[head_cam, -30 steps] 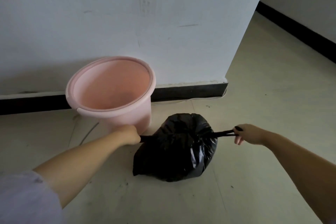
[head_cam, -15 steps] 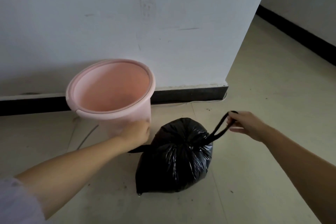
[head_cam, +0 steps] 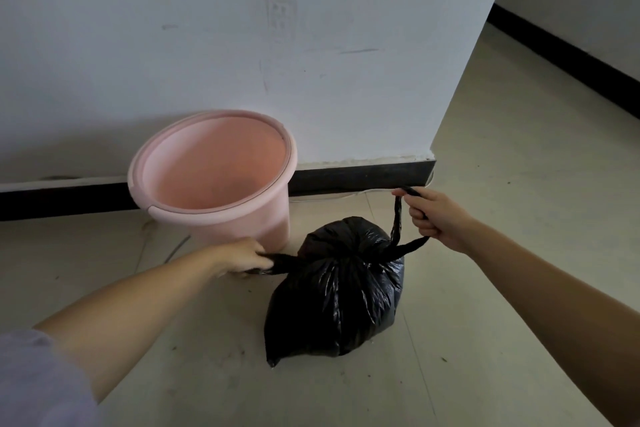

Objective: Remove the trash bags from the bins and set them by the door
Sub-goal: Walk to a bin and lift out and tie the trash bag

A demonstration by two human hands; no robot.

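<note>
A full black trash bag (head_cam: 337, 291) sits on the tiled floor, its neck gathered at the top. My left hand (head_cam: 240, 255) grips the bag's left tie strip low beside the bag. My right hand (head_cam: 433, 215) grips the right tie strip, which loops up over my fingers above and to the right of the bag. A pink plastic bin (head_cam: 214, 173) stands behind and left of the bag against the wall, with no bag in it.
A white wall (head_cam: 242, 45) with a black skirting board (head_cam: 363, 175) runs behind the bin and ends at a corner on the right. Tiled floor (head_cam: 519, 149) continues past that corner into a passage with another wall.
My right hand has lifted its tie strip up and back from a flat sideways pull. My left hand moved slightly and still holds its strip. The bag stands a little taller.
</note>
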